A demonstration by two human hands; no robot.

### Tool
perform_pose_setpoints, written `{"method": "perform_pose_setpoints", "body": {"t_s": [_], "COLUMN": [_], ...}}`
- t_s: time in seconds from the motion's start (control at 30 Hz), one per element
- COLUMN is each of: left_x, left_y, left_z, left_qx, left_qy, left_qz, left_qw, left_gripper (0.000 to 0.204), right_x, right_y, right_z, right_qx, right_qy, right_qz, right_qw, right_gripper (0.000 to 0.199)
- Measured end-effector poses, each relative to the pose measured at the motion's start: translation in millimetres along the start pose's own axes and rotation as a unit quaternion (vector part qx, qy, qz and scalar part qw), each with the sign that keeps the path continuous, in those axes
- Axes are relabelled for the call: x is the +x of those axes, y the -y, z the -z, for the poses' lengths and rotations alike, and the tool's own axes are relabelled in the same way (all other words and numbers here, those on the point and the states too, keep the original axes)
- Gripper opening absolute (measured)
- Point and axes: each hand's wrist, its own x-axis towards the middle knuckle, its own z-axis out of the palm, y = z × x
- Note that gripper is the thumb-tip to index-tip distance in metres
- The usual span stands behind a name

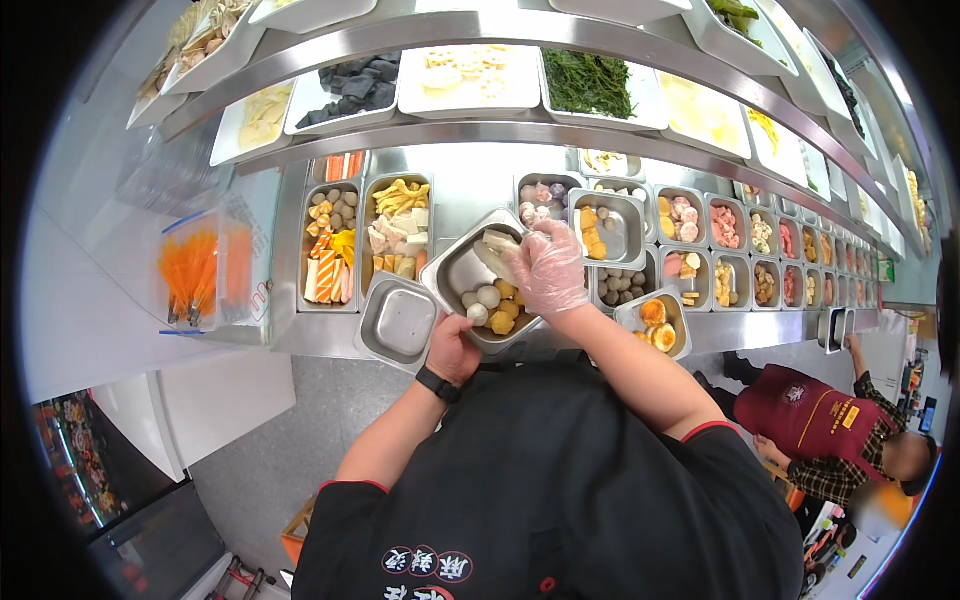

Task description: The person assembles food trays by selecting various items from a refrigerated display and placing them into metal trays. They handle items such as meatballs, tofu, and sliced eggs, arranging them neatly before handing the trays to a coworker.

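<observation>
My left hand (452,352), bare and with a dark watch on its wrist, grips the near left rim of a deep metal pan (447,268). Grey balls (482,303) and yellow-brown balls (503,313) lie at the near end of that pan. Over its right side is my right hand (550,270) in a clear plastic glove, its fingers closed about a pale, flattish food piece (495,252) whose kind I cannot make out. An empty-looking metal pan (398,322) sits tilted at the counter's front edge, beside my left hand.
Food pans line the counter, including one with orange-and-white sticks (322,275). A small pan with yellow pieces (592,235) and another with browned round pieces (655,328) flank my right arm. White trays (470,80) fill the shelves above. A co-worker in a maroon apron (800,410) stands at right.
</observation>
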Motion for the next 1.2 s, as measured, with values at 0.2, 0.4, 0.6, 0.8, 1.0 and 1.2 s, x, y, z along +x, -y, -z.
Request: {"method": "perform_pose_setpoints", "body": {"t_s": [0.2,0.4,0.6,0.8,1.0,1.2], "left_x": [-3,-13,-27,-38,-38,-30], "left_y": [5,3,2,13,17,16], "left_z": [-7,-6,-2,1,-3,-2], "left_qx": [0.005,0.017,0.033,0.024,0.02,-0.001], "left_qy": [-0.015,-0.041,-0.087,-0.123,-0.117,-0.11], "left_qz": [0.01,-0.024,-0.031,-0.048,-0.041,-0.034], "left_qw": [1.0,0.999,0.995,0.991,0.992,0.993], "left_gripper": [0.065,0.064,0.065,0.066,0.065,0.066], "right_x": [-9,-12,19,38,42,40], "right_y": [-5,-74,-183,-202,-194,-163], "right_z": [6,34,-2,-35,-32,4], "right_qx": [-0.017,0.037,-0.061,-0.1,-0.108,-0.061], "right_qy": [0.057,0.015,0.215,0.303,0.28,0.1], "right_qz": [0.021,-0.137,-0.344,-0.345,-0.376,-0.398], "right_qw": [0.998,0.99,0.912,0.883,0.876,0.91], "right_gripper": [0.023,0.021,0.043,0.045,0.045,0.034]}}
